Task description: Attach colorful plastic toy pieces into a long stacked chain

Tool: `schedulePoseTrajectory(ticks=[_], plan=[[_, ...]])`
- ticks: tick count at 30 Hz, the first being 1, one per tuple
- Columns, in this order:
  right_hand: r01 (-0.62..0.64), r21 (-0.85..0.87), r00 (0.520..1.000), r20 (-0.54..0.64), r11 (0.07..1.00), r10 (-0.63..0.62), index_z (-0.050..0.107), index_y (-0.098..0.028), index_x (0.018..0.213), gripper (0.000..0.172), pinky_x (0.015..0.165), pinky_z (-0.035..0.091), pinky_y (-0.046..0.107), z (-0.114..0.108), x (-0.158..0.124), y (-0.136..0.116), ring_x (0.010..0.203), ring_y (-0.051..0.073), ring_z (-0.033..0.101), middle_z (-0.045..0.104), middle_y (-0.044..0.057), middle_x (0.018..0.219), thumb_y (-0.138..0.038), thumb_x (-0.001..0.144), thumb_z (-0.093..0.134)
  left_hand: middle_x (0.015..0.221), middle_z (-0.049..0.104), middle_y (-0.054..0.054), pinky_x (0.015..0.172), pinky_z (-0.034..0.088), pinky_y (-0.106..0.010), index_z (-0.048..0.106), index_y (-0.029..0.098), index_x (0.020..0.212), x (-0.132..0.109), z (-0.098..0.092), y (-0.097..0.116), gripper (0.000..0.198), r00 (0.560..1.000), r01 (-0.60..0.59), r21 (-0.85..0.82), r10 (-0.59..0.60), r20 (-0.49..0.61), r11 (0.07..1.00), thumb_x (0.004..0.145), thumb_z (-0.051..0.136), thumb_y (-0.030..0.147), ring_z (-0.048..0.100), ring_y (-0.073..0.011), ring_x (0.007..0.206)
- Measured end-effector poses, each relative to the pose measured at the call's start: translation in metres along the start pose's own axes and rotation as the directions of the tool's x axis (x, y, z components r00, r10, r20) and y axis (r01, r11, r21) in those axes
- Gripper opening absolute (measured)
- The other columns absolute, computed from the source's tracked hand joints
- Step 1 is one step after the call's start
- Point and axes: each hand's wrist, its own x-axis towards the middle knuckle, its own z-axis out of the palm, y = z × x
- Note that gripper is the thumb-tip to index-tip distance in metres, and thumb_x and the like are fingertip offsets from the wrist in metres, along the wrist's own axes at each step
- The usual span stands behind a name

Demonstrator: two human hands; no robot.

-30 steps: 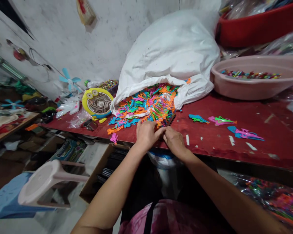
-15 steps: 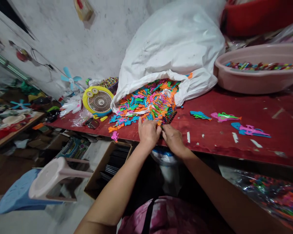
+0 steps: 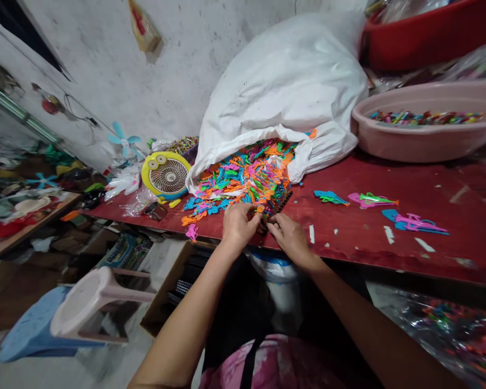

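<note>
A heap of small bright plastic pieces (image 3: 243,178) in orange, blue, pink and green spills from the mouth of a white sack (image 3: 283,81). At the table's front edge, my left hand (image 3: 238,224) is closed, thumb towards the fingers, beside an orange piece (image 3: 260,209); whether it grips that piece is unclear. Close on its right is my right hand (image 3: 289,236), its thumb and fingers pinched together at the near end of a dark, ridged-edged holder (image 3: 285,201) packed with pieces. What the fingertips hold is too small to make out.
Several loose pieces (image 3: 415,221) lie on the red table (image 3: 348,243) to the right. A pink basin (image 3: 421,135) stands behind them. At left are a yellow fan (image 3: 168,175) and a metal cup (image 3: 155,210). Below sit a carton (image 3: 162,308) of black grids and stools (image 3: 85,302).
My hands have drawn slightly apart at the holder, and the right fingers are now more curled. The camera view has shifted a little; the loose pieces stay where they were.
</note>
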Motion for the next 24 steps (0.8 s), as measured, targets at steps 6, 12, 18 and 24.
schedulePoseTrajectory(ticks=[6,12,18,24], plan=[[0.013,0.018,0.996,-0.084,1.0,-0.012,0.062,-0.018,0.112,0.024,0.073,0.045,0.028,-0.006,-0.002,-0.007,0.082,0.019,0.062,0.065,0.006,0.093,-0.026,0.093,0.049,0.096,0.069,-0.004,0.088,0.043,-0.032,0.071,0.021,0.104,-0.004,0.006,0.003,0.02,0.987,-0.07,0.021,0.072,-0.146,0.997,0.085,0.066,0.027,0.062,-0.0197,0.096],[0.0,-0.017,0.999,-0.05,1.0,-0.001,0.064,-0.019,0.113,0.027,0.074,0.047,0.029,-0.001,-0.002,-0.008,0.084,0.019,0.063,0.066,0.008,0.099,-0.023,0.093,0.046,0.099,0.071,-0.002,0.1,0.036,-0.036,0.073,0.025,0.103,-0.002,0.006,0.007,0.017,0.995,-0.056,0.117,0.065,-0.074,0.992,0.09,0.061,0.025,0.062,-0.0187,0.098],[0.009,0.027,1.0,-0.027,1.0,-0.008,0.062,-0.017,0.116,0.031,0.077,0.048,0.031,-0.002,-0.006,0.001,0.085,0.02,0.062,0.065,0.008,0.096,-0.02,0.091,0.045,0.103,0.069,-0.004,0.1,0.038,-0.037,0.07,0.025,0.109,-0.005,0.006,0.002,0.021,0.993,-0.061,0.087,0.069,-0.095,0.994,0.091,0.061,0.028,0.062,-0.0201,0.102],[-0.04,0.089,0.997,-0.062,0.995,0.046,0.065,-0.015,0.107,0.029,0.071,0.048,0.031,-0.015,-0.005,0.019,0.078,0.02,0.06,0.063,0.007,0.086,-0.022,0.087,0.045,0.128,0.058,-0.01,0.109,0.039,-0.039,0.06,0.023,0.125,-0.047,0.019,-0.018,0.035,0.87,-0.087,-0.12,0.017,-0.492,0.989,0.093,0.058,0.037,0.052,-0.022,0.123]])
